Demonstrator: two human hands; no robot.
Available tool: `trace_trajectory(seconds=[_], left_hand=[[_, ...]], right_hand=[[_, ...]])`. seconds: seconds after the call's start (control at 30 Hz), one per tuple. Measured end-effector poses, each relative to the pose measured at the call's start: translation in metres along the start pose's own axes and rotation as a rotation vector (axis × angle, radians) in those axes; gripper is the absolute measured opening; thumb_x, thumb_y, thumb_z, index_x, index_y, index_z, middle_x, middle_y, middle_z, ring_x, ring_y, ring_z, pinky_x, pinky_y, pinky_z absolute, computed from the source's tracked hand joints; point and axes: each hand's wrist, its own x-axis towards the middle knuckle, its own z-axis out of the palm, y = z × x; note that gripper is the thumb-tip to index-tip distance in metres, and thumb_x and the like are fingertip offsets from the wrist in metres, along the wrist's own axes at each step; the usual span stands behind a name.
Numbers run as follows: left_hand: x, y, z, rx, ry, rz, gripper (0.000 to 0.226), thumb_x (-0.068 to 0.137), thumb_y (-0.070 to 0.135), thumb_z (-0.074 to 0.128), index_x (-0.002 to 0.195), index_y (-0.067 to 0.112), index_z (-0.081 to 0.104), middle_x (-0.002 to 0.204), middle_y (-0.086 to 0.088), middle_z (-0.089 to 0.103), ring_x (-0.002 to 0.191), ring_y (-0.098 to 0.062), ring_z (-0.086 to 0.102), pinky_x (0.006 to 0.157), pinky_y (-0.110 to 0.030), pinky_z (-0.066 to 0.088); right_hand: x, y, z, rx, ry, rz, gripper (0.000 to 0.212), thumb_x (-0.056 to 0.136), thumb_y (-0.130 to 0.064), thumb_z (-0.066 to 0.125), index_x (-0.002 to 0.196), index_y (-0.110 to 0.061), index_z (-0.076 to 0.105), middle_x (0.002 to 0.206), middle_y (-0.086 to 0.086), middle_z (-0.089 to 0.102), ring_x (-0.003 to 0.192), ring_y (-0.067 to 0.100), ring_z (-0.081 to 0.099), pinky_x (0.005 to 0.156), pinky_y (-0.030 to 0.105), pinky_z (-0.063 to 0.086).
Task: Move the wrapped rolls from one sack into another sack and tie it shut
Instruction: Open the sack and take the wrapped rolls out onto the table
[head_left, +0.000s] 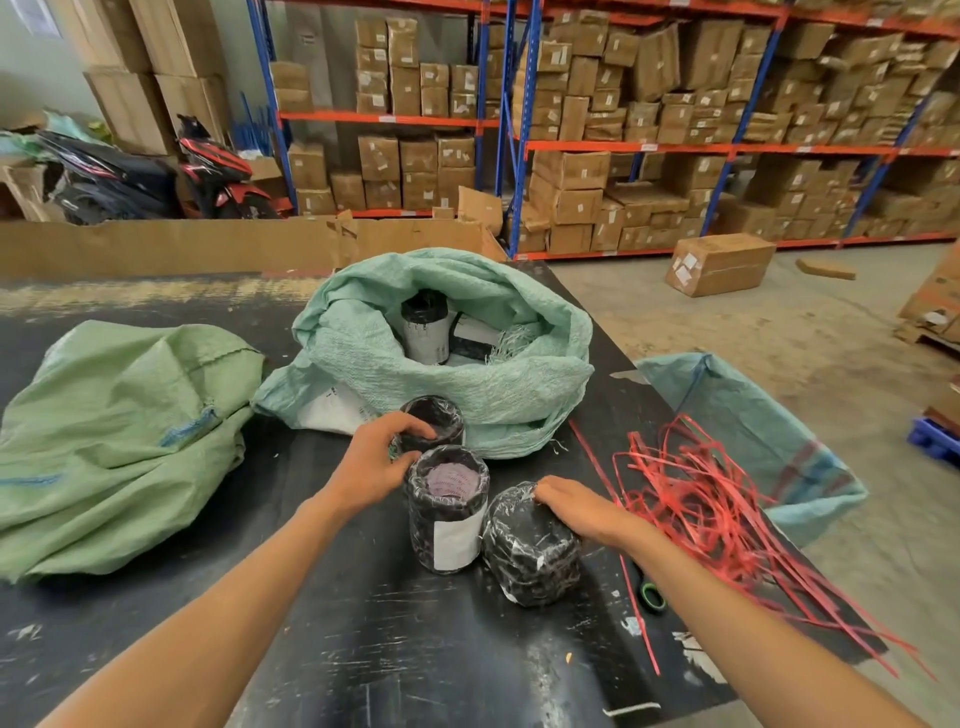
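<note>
Open sack (519, 384): pale mint green, finely woven and crinkled.
Flat sack (114, 447): light green, stitched with blue thread.
Third sack (753, 415): pale blue-green, crossed by dark red and blue stripes.
Wrapped rolls (449, 514): black under clear glossy film; a white label is shown on the upright one, and a mauve dotted top.
Straps (701, 509): bright red.
Table (389, 649): black, marked with white scratches.
Scissors handle (652, 597): green and black.
Racking (524, 130): blue uprights, orange beams.
Cartons (719, 262): brown, patched with white labels.
Motorbike (218, 171): red and black.
</note>
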Motion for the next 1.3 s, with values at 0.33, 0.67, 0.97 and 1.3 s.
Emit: trace_trajectory(seconds=[0.33,0.67,0.97,1.3], left_hand=[[0.033,0.019,-0.012,0.004,0.112,-0.044,0.034,0.085,-0.009,0.054,0.09,0.016,0.076,0.093,0.008,0.073,0.094,-0.002,0.064,0.083,-0.008,0.045],[0.113,-0.004,-0.009,0.542,0.089,-0.017,0.031,0.096,0.037,0.048,0.123,0.026,0.058,0.111,0.001,0.06,0.105,-0.018,0.052,0.089,-0.037,0.042],[0.173,-0.05,-0.002,0.812,-0.338,-0.49,0.053,0.097,0.039,0.043,0.146,0.021,0.038,0.142,-0.009,0.05,0.125,-0.034,0.052,0.098,-0.046,0.046],[0.205,-0.088,0.01,0.977,-0.313,-0.784,0.079,0.085,0.042,0.064,0.147,0.018,0.022,0.119,-0.007,0.061,0.109,-0.028,0.061,0.071,-0.035,0.044]], right_hand=[[0.019,-0.025,-0.038,0.065,-0.058,-0.138,0.032,0.101,-0.049,0.045,0.116,-0.024,0.059,0.11,-0.006,0.058,0.085,0.004,0.053,0.071,0.02,0.041],[0.141,-0.093,-0.066,-0.334,0.407,-0.454,0.036,0.1,-0.037,0.045,0.128,-0.019,0.06,0.128,0.006,0.056,0.124,0.023,0.045,0.105,0.045,0.038],[0.253,-0.124,-0.08,-0.491,0.184,-0.388,0.049,0.095,-0.022,0.047,0.144,-0.014,0.041,0.142,0.013,0.045,0.129,0.038,0.046,0.102,0.052,0.043],[0.335,-0.157,-0.079,-0.624,0.123,-0.412,0.065,0.099,-0.037,0.043,0.156,-0.019,0.017,0.161,0.012,0.023,0.144,0.036,0.029,0.117,0.048,0.029]])
